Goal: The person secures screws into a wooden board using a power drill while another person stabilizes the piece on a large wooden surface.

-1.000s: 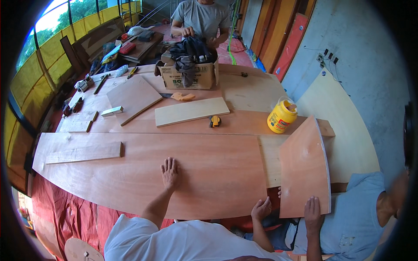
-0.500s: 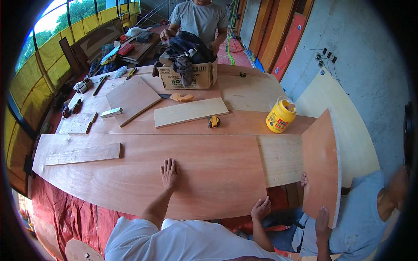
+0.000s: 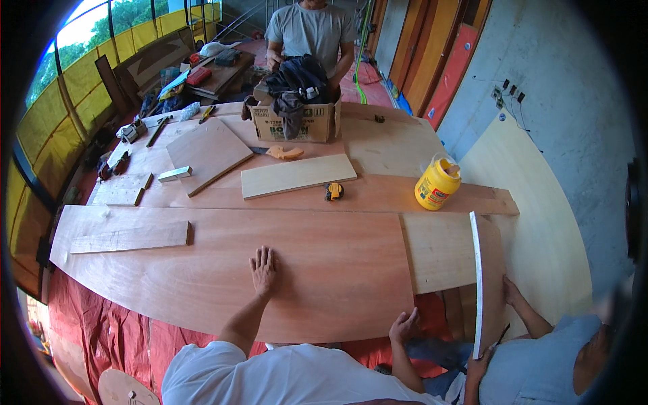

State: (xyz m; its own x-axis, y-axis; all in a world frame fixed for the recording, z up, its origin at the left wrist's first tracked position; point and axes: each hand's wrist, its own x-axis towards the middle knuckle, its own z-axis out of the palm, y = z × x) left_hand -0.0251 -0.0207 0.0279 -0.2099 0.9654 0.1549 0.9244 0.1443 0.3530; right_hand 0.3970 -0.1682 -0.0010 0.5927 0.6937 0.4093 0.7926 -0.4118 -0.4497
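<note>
Right hand (image 3: 404, 327) hides the plywood (image 3: 337, 270) corner (fingertip contact unclear).

From above six o'clock, the single head-worn fisheye looks down closely on the broad reddish-brown plywood sheet (image 3: 337, 270), facing the rectangular brown cardboard box (image 3: 317, 127) near twelve.

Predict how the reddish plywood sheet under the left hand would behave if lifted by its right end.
The reddish plywood sheet would probably bend somewhat, being broad with a thin edge. Its size suggests considerable weight. The wood strip lying on it might slide.
</note>
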